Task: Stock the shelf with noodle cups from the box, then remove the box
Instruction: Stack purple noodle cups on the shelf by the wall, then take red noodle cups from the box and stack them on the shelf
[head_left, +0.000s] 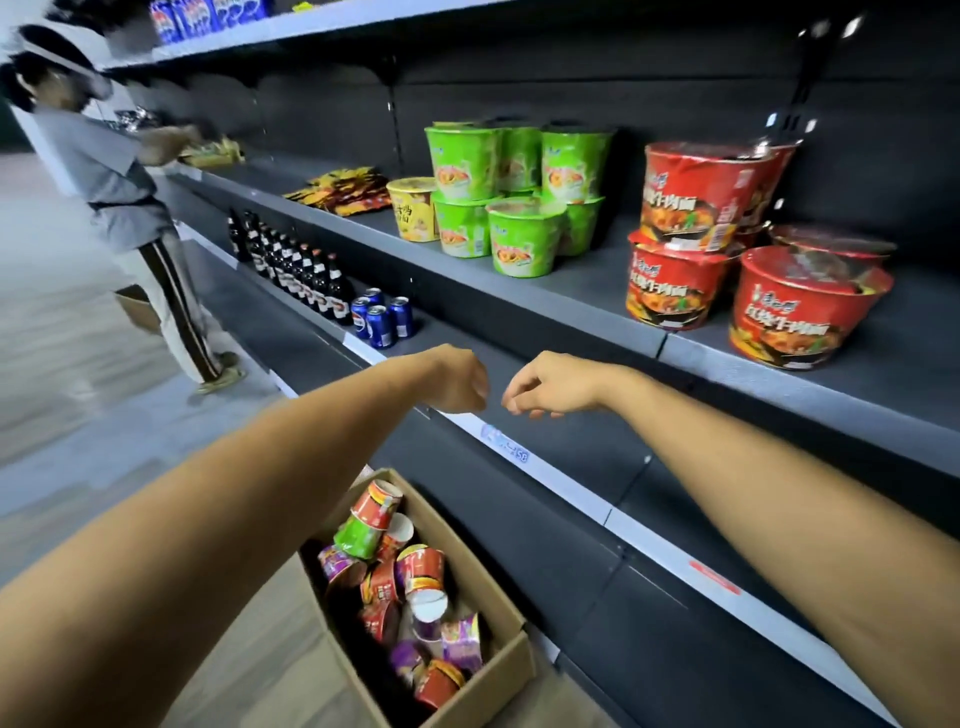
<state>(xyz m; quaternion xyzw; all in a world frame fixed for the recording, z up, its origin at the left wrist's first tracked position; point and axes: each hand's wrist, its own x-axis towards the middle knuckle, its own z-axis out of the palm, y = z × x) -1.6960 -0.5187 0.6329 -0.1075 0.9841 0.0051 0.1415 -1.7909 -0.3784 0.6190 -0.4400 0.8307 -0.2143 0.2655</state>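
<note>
Biggest thing first: the long dark grey metal shelf (571, 291) runs above the brown cardboard box (493, 686), and it's only partly filled. Up and to the right of the box stand the big red foil-lidded noodle bowls (696, 208), stacked two high. Straight above the box are the tall green noodle cups (467, 166), also doubled up, with bare board between the groups.

Now the box itself, down on the floor against the shelving's foot: a loose jumble of small red, green and purple noodle cups (421, 571) fills it, lying every which way. So I judge the stocking well short of done, and the box can't go yet.

My hands hang just above the box, close together. My left hand (457, 384) has its fingers curled under with nothing showing in them. My right hand (550, 387) is loosely curled and empty.
</note>
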